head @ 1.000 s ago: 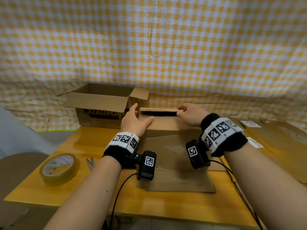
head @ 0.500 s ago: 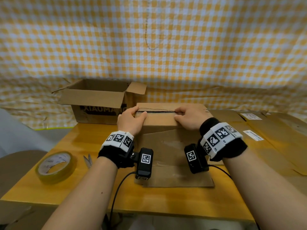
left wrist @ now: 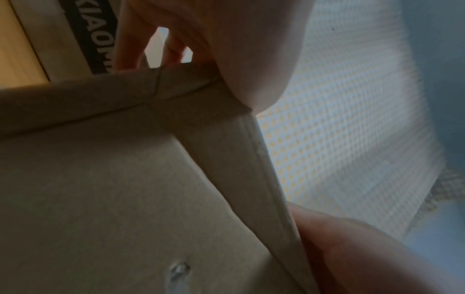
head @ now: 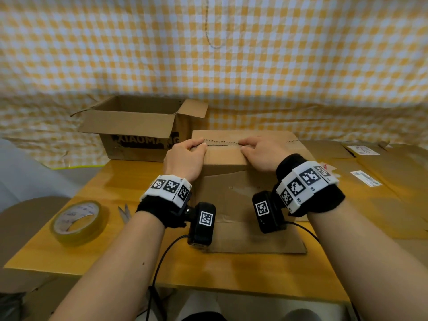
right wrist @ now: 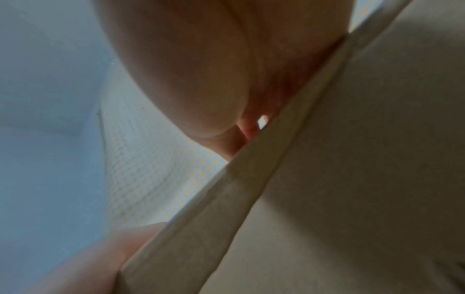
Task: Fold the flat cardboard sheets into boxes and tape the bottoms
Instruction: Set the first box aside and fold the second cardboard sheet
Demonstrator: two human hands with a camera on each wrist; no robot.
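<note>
A brown cardboard box [head: 227, 181] stands on the wooden table [head: 129, 262] with its bottom flaps folded shut; a thin seam [head: 222, 142] runs across the top. My left hand [head: 185, 156] grips the top left corner, fingers [left wrist: 130, 39] curled past the box's left edge and thumb lying by the seam. My right hand [head: 259, 154] presses on the top right of the seam with bent fingers, its palm on the near edge [right wrist: 251, 179]. A roll of clear tape [head: 76, 222] lies at the table's front left, apart from both hands.
Scissors [head: 125, 213] lie between the tape and the box. An open printed carton [head: 139, 130] stands at the back left. Flat cardboard sheets [head: 382, 193] with labels cover the right side. A loose flap [head: 254, 242] spreads toward me under the wrist cameras.
The dark gap between the top flaps has closed to a thin seam. Both hands have drawn back slightly and now hold the flaps down.
</note>
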